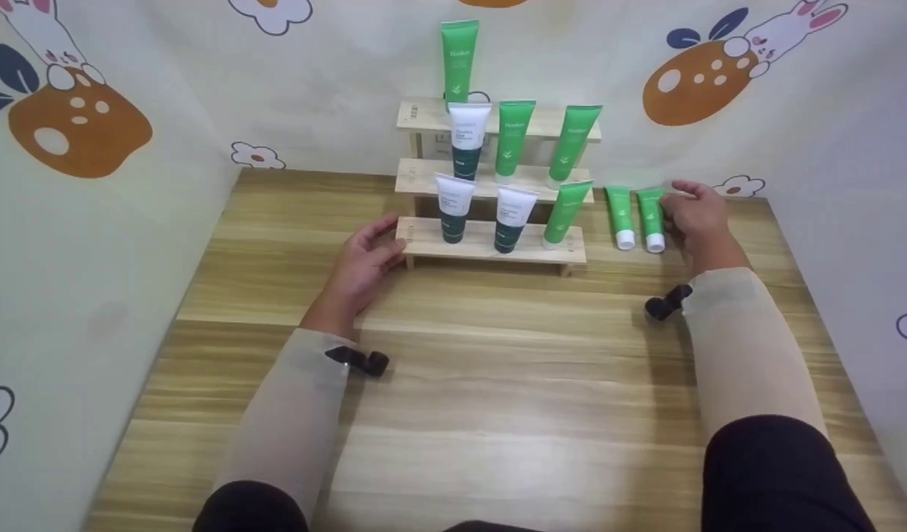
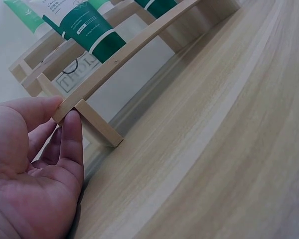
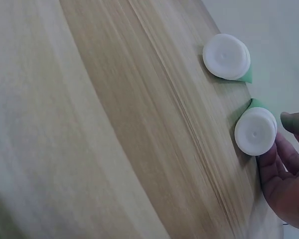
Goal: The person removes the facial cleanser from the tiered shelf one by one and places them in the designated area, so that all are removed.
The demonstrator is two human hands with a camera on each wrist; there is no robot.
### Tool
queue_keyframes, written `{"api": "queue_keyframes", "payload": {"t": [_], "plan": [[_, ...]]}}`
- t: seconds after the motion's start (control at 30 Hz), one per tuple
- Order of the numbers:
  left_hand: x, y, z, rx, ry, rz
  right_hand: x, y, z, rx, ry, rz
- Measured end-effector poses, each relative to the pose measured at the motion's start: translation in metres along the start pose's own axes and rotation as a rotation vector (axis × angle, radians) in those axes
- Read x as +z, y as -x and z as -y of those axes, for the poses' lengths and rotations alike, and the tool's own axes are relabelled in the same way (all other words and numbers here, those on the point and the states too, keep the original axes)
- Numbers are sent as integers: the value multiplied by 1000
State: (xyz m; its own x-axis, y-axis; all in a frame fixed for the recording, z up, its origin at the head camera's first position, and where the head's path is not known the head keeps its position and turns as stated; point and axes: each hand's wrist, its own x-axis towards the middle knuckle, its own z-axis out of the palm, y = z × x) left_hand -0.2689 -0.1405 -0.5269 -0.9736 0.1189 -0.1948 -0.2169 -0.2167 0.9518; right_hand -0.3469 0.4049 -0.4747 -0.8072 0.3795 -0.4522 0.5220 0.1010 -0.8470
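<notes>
A three-step wooden display rack (image 1: 424, 235) stands by the back wall. My left hand (image 1: 357, 273) pinches the left end of its lowest shelf, thumb on top and fingers beneath in the left wrist view. That shelf bears two white-and-dark-green tubes (image 1: 514, 216) and one green tube (image 1: 566, 214), all upright. On the middle step are a white-and-dark-green tube (image 1: 468, 137) and two green ones; a single green tube (image 1: 459, 59) tops the rack. Right of it, two green tubes with white caps (image 1: 651, 210) lie flat. Fingers of my right hand (image 1: 701, 225) rest beside the outer one.
The wood-grain table (image 1: 498, 355) meets a patterned back wall (image 1: 335, 89) just behind the rack. Patterned side walls (image 1: 852, 170) close in on both sides. A small black camera mount (image 1: 361, 360) sits on each wrist.
</notes>
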Motion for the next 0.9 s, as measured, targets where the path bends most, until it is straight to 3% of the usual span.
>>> {"api": "queue_keyframes", "payload": {"t": [0.33, 0.57, 0.9], "plan": [[0, 0, -1, 2, -24, -2, -6, 17, 6, -42, 49, 32], [1, 1, -3, -10, 9, -7, -7, 31, 24, -140, 104, 18], [2, 1, -3, -10, 5, -13, 5, 62, 51, -246, 85, 64]]}}
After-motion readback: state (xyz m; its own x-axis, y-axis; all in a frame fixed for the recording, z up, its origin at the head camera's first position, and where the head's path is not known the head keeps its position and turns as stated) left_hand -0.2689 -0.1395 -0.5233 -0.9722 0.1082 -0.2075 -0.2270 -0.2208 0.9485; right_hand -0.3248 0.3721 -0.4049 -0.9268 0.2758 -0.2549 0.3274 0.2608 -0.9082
